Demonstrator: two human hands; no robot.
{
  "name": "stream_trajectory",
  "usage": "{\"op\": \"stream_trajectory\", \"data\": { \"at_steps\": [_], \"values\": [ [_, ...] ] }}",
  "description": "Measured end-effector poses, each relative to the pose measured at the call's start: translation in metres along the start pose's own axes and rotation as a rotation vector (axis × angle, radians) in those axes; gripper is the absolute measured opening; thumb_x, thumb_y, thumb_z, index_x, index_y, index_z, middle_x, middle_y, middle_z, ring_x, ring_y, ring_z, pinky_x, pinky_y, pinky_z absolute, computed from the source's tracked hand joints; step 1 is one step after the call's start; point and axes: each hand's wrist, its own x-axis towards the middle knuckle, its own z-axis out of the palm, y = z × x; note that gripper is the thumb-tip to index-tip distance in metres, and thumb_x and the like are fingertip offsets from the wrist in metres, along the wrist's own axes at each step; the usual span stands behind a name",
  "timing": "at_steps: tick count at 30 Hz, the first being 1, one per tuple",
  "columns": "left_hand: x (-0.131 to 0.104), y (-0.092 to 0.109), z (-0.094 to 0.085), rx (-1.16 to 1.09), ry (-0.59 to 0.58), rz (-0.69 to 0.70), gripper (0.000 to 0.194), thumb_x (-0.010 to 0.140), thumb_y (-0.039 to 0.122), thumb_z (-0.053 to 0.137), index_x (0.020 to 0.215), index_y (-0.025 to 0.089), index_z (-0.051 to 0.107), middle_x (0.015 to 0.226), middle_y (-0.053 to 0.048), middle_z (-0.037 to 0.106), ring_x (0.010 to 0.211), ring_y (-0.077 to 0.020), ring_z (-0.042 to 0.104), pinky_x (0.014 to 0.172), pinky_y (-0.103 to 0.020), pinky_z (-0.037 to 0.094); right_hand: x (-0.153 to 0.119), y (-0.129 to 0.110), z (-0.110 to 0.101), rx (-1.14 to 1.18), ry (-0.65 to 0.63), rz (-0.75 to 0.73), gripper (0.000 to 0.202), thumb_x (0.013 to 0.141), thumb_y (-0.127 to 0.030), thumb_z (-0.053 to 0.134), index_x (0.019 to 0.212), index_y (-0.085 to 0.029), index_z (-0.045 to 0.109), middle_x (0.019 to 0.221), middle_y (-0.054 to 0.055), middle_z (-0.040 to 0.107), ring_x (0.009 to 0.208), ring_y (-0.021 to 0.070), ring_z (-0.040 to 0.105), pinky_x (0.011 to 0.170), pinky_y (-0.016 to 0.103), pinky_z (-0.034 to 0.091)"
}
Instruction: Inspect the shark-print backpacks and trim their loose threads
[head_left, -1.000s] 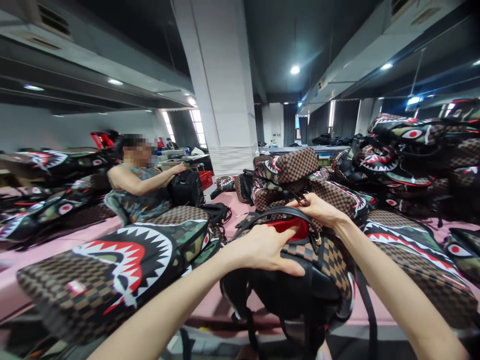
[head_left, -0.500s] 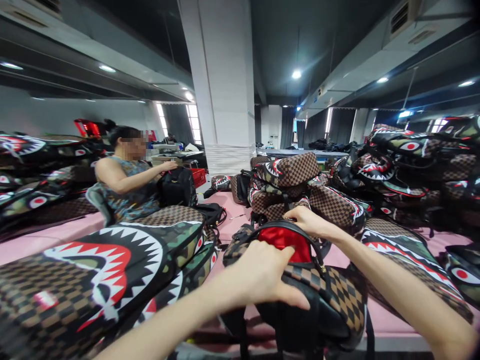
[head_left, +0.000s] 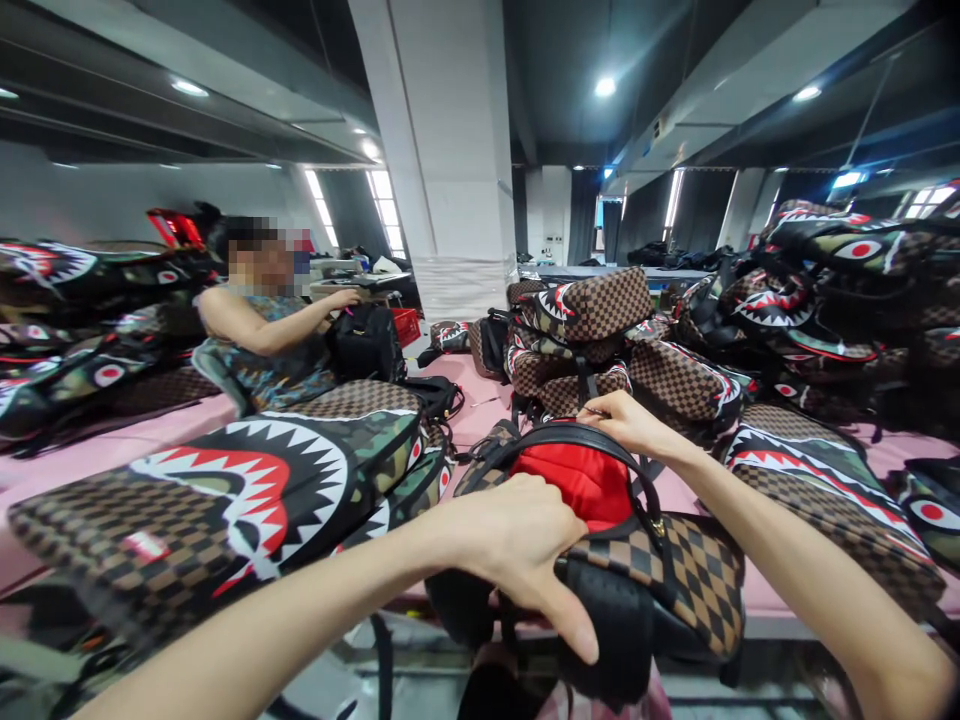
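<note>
item: checkered backpack (head_left: 675, 580), brown check with black padded back panel and black straps, standing at the near edge of the pink desk (head_left: 97, 450), partly overhanging it. main compartment unzipped; red lining (head_left: 581, 480) exposed at the top opening, under the arched black carry handle (head_left: 555, 437).

left hand (head_left: 525, 545): laid over the near rim of the opening, palm down on the black back panel, thumb stretched down and outward, fingers curled over the edge toward the red lining. closed loosely on the rim of the bag. the bag sits directly beneath and beyond this hand.

right hand (head_left: 626, 420): at the far side of the opening, fingers pinched together at the top of the carry handle, seemingly on a small part there; what exactly is pinched is too small to tell. the bag lies below and on the near side of this hand.

adjacent stock: shark-mouth backpack (head_left: 247, 490), camouflage and brown check, lying flat just beside the checkered backpack toward the left near edge of the desk. pile of matching bags (head_left: 592, 340) behind it toward the middle of the desk. further stack of bags (head_left: 832, 300) along the right edge.

other: a seated person (head_left: 262, 340) at the far left side of the desk, hands on a black bag (head_left: 367, 345). white pillar (head_left: 450, 160) beyond the desk.
</note>
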Motion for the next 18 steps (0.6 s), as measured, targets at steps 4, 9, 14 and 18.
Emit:
{"op": "stream_trajectory", "data": {
  "at_steps": [4,9,14,18],
  "values": [
    [0.015,-0.009,0.000,-0.015,0.047,-0.071,0.052,0.069,0.068,0.054,0.065,0.018,0.064,0.057,0.000,0.059,0.052,-0.0135,0.051,0.051,-0.023,0.031,0.006,0.008,-0.007,0.097,0.057,0.013,0.025,0.074,-0.030,0.047,0.060,-0.013,0.058,0.058,-0.001,0.053,0.057,0.0110,0.046,0.053,0.022,0.033],
    [0.049,-0.040,-0.005,0.124,0.504,-0.346,0.057,0.082,0.065,0.035,0.073,0.018,0.066,0.074,-0.005,0.067,0.069,-0.0189,0.060,0.059,-0.025,0.035,-0.024,0.015,-0.039,0.222,0.582,0.110,0.027,0.077,-0.036,0.051,0.075,-0.013,0.066,0.066,0.003,0.063,0.061,0.0131,0.054,0.059,0.024,0.041],
    [0.096,-0.066,-0.021,-0.018,0.681,-0.468,0.044,0.091,0.041,0.034,0.080,0.014,0.068,0.085,-0.009,0.070,0.082,-0.0209,0.063,0.073,-0.028,0.042,-0.096,0.022,-0.026,0.198,0.557,0.248,0.030,0.076,-0.043,0.055,0.074,-0.015,0.068,0.071,0.006,0.066,0.069,0.0188,0.059,0.066,0.030,0.045],
    [0.102,-0.064,-0.022,-0.221,0.877,-0.215,0.031,0.088,0.025,0.039,0.095,0.014,0.067,0.101,-0.006,0.068,0.094,-0.0166,0.061,0.088,-0.026,0.041,-0.100,0.036,0.004,0.128,0.480,0.266,0.029,0.075,-0.043,0.055,0.068,-0.016,0.061,0.066,0.001,0.059,0.065,0.0166,0.054,0.061,0.026,0.040]
  ]
}}
